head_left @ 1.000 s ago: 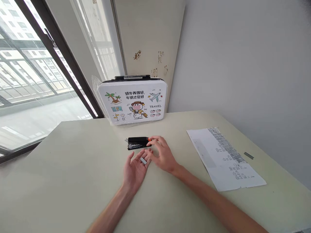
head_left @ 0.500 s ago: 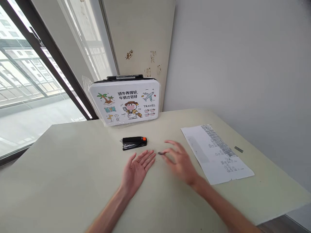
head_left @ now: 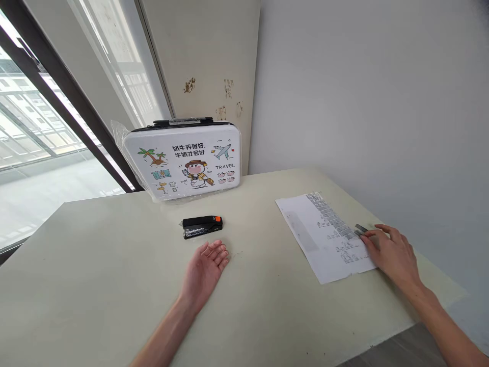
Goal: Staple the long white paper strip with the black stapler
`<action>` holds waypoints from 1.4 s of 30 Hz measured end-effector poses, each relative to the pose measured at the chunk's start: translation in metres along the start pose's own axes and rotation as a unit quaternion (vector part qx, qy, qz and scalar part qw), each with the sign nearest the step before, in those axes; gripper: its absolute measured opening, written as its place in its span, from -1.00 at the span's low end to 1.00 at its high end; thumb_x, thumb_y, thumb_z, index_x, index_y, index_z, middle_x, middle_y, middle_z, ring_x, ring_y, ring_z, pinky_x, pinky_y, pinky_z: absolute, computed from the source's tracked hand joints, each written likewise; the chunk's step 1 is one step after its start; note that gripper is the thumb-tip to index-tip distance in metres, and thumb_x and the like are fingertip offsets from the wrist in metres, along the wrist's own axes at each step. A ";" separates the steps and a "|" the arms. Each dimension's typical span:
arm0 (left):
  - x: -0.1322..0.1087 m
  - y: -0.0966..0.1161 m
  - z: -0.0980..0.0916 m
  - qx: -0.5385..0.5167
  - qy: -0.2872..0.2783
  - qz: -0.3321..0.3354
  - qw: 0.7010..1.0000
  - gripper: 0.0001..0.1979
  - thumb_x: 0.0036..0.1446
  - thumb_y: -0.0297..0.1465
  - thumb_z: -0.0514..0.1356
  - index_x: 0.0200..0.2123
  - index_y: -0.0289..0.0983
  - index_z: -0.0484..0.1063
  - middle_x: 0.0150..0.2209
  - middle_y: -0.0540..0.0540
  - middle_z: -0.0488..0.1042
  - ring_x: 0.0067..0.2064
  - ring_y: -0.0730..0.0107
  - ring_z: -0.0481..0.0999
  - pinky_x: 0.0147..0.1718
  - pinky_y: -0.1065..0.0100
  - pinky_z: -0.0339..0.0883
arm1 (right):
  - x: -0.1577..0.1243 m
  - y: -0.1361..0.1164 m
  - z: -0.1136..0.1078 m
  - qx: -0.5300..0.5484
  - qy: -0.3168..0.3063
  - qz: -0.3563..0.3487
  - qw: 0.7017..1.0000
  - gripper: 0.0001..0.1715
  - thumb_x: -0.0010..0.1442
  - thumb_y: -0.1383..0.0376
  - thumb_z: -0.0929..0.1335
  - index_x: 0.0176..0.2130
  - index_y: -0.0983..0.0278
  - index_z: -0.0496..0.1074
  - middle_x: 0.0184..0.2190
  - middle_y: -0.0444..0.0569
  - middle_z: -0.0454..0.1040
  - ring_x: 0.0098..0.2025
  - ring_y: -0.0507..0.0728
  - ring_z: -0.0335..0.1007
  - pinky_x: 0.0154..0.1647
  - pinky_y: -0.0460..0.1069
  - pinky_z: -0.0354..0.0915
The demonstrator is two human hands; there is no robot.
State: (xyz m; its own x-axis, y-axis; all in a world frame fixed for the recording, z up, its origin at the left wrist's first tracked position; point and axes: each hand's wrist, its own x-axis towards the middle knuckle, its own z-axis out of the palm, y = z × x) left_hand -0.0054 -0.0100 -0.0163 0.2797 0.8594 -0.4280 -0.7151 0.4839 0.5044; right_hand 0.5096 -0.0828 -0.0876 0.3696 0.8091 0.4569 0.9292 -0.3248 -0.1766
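My left hand (head_left: pixel 205 272) rests palm up on the table, fingers loosely curled and apart, with nothing in it. Just beyond its fingertips lies a black stapler (head_left: pixel 201 226) with an orange patch on its right end. At the right, my right hand (head_left: pixel 395 257) pinches a short strip of staples (head_left: pixel 358 232) between thumb and fingertips. Right beside that piece lies a longer grey staple strip (head_left: pixel 361 227); whether the two touch is hard to tell. Under and left of this hand is a printed sheet of paper (head_left: pixel 309 260), whose right edge the hand partly covers.
A white cartoon-printed case (head_left: pixel 183 173) in clear plastic stands upright at the table's back. Behind it are a worn panel (head_left: pixel 214 51) and a window at the left. A grey wall (head_left: pixel 344 102) borders the right side. Small dark specks dot the table (head_left: pixel 95 285).
My right hand has moved from beside my left hand, across the paper, to the grey staple strip at the right, carrying the small piece. My left fingers have curled slightly. The view has shifted right.
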 end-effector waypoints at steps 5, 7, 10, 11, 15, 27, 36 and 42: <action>-0.003 0.002 0.006 0.005 -0.009 0.017 1.000 -0.93 0.21 -0.43 0.28 -0.26 -0.34 0.52 -0.33 -0.07 0.46 -0.33 0.40 0.49 -0.29 0.35 0.45 | -0.003 -0.061 -0.021 0.112 0.007 -0.022 0.993 -0.46 0.38 -0.13 0.16 -0.09 0.13 0.50 0.14 0.21 0.47 0.16 0.47 0.38 0.07 0.36 0.34; -0.004 0.001 0.007 0.011 -0.033 0.017 0.999 -0.89 0.21 -0.45 0.30 -0.38 -0.30 0.45 -0.43 0.01 0.33 -0.45 0.48 0.35 -0.42 0.40 0.36 | -0.008 -0.103 -0.030 0.166 -0.029 -0.071 0.983 -0.57 0.40 -0.08 0.20 -0.06 0.07 0.48 0.09 0.06 0.52 0.14 0.33 0.45 0.04 0.22 0.44; -0.005 0.003 0.004 0.038 -0.064 0.011 0.997 -0.67 0.19 -0.44 0.33 -0.53 -0.25 0.26 -0.52 0.10 0.08 -0.53 0.53 0.12 -0.53 0.42 0.21 | -0.017 -0.170 -0.038 0.319 -0.159 -0.141 0.924 -0.70 0.41 0.03 0.27 -0.05 0.09 0.49 0.00 -0.01 0.57 0.00 0.22 0.54 0.04 0.14 0.45; -0.006 0.005 0.001 0.056 -0.069 0.015 0.996 -0.62 0.18 -0.43 0.34 -0.56 -0.24 0.20 -0.52 0.11 0.03 -0.53 0.52 0.07 -0.53 0.42 0.18 | -0.020 -0.190 -0.039 0.357 -0.208 -0.156 0.897 -0.72 0.42 0.05 0.28 -0.06 0.10 0.50 -0.04 -0.03 0.59 -0.09 0.17 0.55 -0.05 0.09 0.48; -0.011 0.023 -0.018 0.209 -0.076 0.054 0.973 -0.49 0.15 -0.30 0.40 -0.59 -0.20 0.10 -0.53 0.14 -0.11 -0.52 0.51 -0.11 -0.56 0.40 0.00 | -0.023 -0.250 -0.035 0.457 -0.347 -0.175 0.800 -0.72 0.43 0.09 0.27 -0.15 0.15 0.50 -0.27 -0.08 0.61 -0.35 0.09 0.51 -0.38 -0.03 0.41; -0.020 0.032 -0.034 0.477 0.017 0.137 0.868 -0.44 0.00 -0.35 0.33 -0.58 -0.18 -0.12 -0.56 0.11 -0.11 -0.51 0.49 -0.19 -0.56 0.38 -0.25 | -0.030 -0.276 -0.014 0.459 -0.331 -0.175 0.806 -0.62 0.45 0.06 0.24 -0.27 0.19 0.47 -0.49 -0.15 0.54 -0.50 0.06 0.35 -0.45 -0.05 0.23; -0.016 0.027 -0.041 0.519 0.017 0.165 0.838 -0.53 0.03 -0.38 0.24 -0.56 -0.17 -0.11 -0.55 0.11 -0.12 -0.50 0.46 -0.19 -0.56 0.38 -0.24 | -0.032 -0.277 -0.014 0.455 -0.330 -0.175 0.808 -0.67 0.46 0.10 0.24 -0.27 0.17 0.45 -0.49 -0.16 0.52 -0.49 0.07 0.33 -0.45 -0.06 0.19; -0.018 0.028 -0.037 0.527 0.022 0.165 0.833 -0.57 0.02 -0.38 0.21 -0.56 -0.17 -0.11 -0.55 0.11 -0.12 -0.50 0.46 -0.19 -0.56 0.37 -0.23 | -0.033 -0.277 -0.015 0.454 -0.336 -0.173 0.807 -0.67 0.46 0.11 0.24 -0.28 0.18 0.43 -0.48 -0.15 0.52 -0.48 0.07 0.34 -0.42 -0.04 0.20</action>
State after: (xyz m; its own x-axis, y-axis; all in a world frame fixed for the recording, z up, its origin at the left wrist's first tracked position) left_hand -0.0542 -0.0186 -0.0223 0.1387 0.9789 -0.1502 0.2188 0.1177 0.9687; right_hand 0.2397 -0.0267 -0.0404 -0.2777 0.9561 0.0938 0.4857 0.2240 -0.8450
